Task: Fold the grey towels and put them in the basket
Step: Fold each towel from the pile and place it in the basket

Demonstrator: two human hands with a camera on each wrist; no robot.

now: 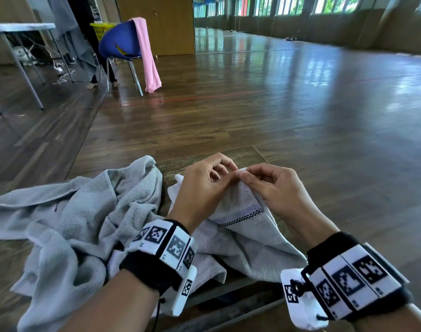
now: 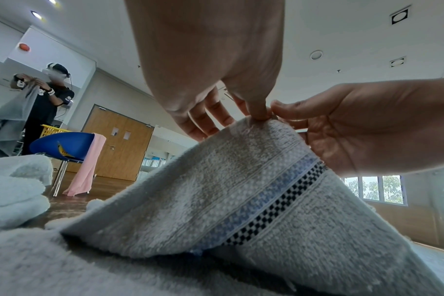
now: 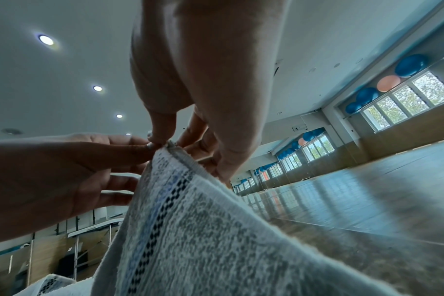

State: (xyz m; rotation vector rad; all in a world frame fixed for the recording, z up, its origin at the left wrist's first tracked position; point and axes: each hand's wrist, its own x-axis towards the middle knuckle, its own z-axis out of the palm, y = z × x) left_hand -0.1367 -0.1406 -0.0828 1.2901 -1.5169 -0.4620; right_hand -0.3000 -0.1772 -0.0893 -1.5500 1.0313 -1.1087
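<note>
A grey towel (image 1: 243, 238) with a blue and black checked band lies in front of me on a small wooden table (image 1: 247, 153). One of its corners is lifted, and my left hand (image 1: 204, 180) and right hand (image 1: 269, 183) both pinch that corner, fingertips meeting. The left wrist view shows the towel (image 2: 241, 200) rising to the pinched corner under my left hand (image 2: 256, 112), with the right hand (image 2: 355, 128) beside it. In the right wrist view the towel (image 3: 203, 230) hangs from my right hand (image 3: 165, 138). A second grey towel (image 1: 68, 219) lies crumpled to the left. A yellow basket (image 1: 100, 31) stands far behind a blue chair.
A blue chair (image 1: 119, 41) with a pink cloth (image 1: 147, 56) draped over it stands at the back left. Another person (image 2: 51, 104) there holds up a grey towel by a white folding table (image 1: 20, 27). Open wooden floor (image 1: 300, 104) stretches ahead and right.
</note>
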